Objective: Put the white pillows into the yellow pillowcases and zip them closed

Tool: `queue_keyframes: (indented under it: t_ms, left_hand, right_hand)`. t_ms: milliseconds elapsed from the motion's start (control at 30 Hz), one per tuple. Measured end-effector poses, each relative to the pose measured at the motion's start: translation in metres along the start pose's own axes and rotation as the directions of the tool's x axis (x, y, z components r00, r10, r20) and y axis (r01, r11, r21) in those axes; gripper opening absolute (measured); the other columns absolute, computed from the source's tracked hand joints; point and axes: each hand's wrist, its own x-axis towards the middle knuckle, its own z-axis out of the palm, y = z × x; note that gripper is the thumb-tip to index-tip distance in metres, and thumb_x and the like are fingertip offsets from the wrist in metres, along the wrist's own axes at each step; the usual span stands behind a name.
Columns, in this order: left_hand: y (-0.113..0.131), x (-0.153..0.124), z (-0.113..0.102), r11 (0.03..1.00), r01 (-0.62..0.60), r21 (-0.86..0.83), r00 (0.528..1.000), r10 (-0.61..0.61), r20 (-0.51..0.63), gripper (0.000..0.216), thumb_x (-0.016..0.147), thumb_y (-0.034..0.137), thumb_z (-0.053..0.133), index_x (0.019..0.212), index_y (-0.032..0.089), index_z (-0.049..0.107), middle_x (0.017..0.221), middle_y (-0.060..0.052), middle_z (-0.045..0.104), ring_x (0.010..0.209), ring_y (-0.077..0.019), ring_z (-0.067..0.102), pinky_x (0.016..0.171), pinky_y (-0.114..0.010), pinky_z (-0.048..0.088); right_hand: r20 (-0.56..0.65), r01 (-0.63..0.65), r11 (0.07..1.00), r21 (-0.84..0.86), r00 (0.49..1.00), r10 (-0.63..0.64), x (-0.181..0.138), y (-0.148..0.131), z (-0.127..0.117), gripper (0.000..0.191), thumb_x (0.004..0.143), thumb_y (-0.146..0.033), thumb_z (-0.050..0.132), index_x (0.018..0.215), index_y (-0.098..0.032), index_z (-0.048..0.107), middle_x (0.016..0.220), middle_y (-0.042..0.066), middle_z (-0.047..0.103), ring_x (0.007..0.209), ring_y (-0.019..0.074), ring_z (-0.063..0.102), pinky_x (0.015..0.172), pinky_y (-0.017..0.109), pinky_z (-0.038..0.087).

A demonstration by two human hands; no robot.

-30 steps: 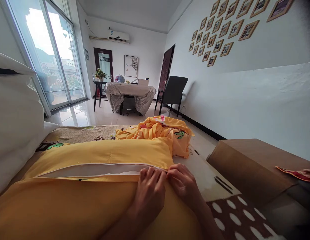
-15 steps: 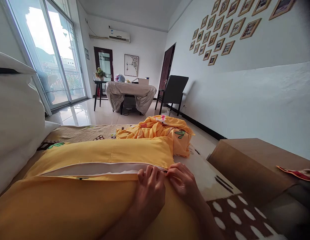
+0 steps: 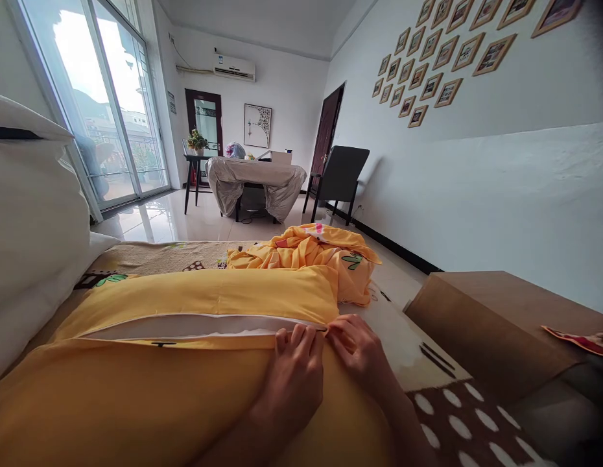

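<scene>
A yellow pillowcase (image 3: 185,298) lies across the bed in front of me, its long opening parted so the white pillow (image 3: 175,325) inside shows. My left hand (image 3: 294,366) rests on the near yellow edge, fingers curled and pressed on the fabric beside the right end of the opening. My right hand (image 3: 357,350) pinches that end of the opening, thumb and fingers closed on a small dark piece that looks like a zip pull. The two hands touch each other.
A crumpled yellow printed cloth (image 3: 311,256) lies beyond the pillow. White pillows (image 3: 29,227) are stacked at the left. A brown wooden bedside unit (image 3: 496,324) stands at the right. Farther off are a covered table (image 3: 255,181), a dark chair (image 3: 338,175) and glass doors (image 3: 102,110).
Both hands have stayed at the right end of the opening, shifting only slightly. The view has drifted a little.
</scene>
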Motion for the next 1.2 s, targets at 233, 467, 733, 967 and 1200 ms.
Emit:
queue_keyframes:
  t_ms: [233,467,733,967,1200]
  left_hand:
    - [0.001,-0.002,0.000,0.999,0.037,-0.033,0.999,-0.036,0.029,0.031,0.080,0.003,0.046,0.105,0.019,0.054,0.107,-0.004,0.059,0.097,-0.0208,0.049,0.082,-0.037,0.033]
    - [0.001,-0.001,0.001,0.998,0.028,-0.063,0.999,-0.031,-0.033,0.022,0.082,0.005,0.048,0.096,0.018,0.057,0.095,-0.003,0.061,0.090,-0.0201,0.050,0.080,-0.037,0.034]
    - [0.001,0.002,-0.006,0.965,0.131,-0.229,0.974,-0.168,-0.152,0.017,0.081,0.008,0.049,0.085,0.020,0.060,0.089,-0.001,0.063,0.086,-0.0189,0.053,0.077,-0.036,0.033]
    - [0.004,0.002,-0.008,0.960,0.167,-0.227,0.982,-0.183,-0.052,0.023,0.083,0.008,0.047,0.096,0.022,0.059,0.097,-0.002,0.061,0.091,-0.0204,0.051,0.079,-0.037,0.033]
    - [0.006,0.003,-0.012,0.911,0.227,-0.345,0.973,-0.225,0.044,0.030,0.079,0.008,0.050,0.104,0.024,0.055,0.107,-0.002,0.060,0.100,-0.0218,0.050,0.086,-0.038,0.036]
  right_hand:
    - [-0.038,-0.006,0.998,0.058,0.999,0.009,0.000,-0.001,0.002,0.009,0.089,-0.016,0.053,0.085,-0.022,0.058,0.080,0.002,0.061,0.076,0.0159,0.056,0.068,0.027,0.046]
    - [-0.042,-0.092,0.970,0.226,0.994,0.104,0.001,-0.007,0.002,0.012,0.090,-0.018,0.051,0.080,-0.021,0.057,0.078,0.003,0.058,0.074,0.0144,0.055,0.065,0.023,0.047]
    - [0.007,-0.232,0.885,0.404,0.968,0.251,0.004,-0.015,0.000,0.018,0.090,-0.027,0.052,0.074,-0.020,0.057,0.076,0.003,0.056,0.072,0.0148,0.054,0.061,0.023,0.046]
    - [0.002,-0.218,0.867,0.448,0.970,0.243,0.004,-0.014,-0.001,0.018,0.090,-0.028,0.053,0.075,-0.020,0.055,0.073,0.002,0.055,0.070,0.0141,0.053,0.063,0.023,0.045]
    - [-0.004,-0.196,0.866,0.460,0.975,0.223,0.005,-0.016,-0.002,0.016,0.090,-0.027,0.053,0.076,-0.020,0.056,0.075,0.001,0.054,0.071,0.0137,0.054,0.063,0.023,0.045]
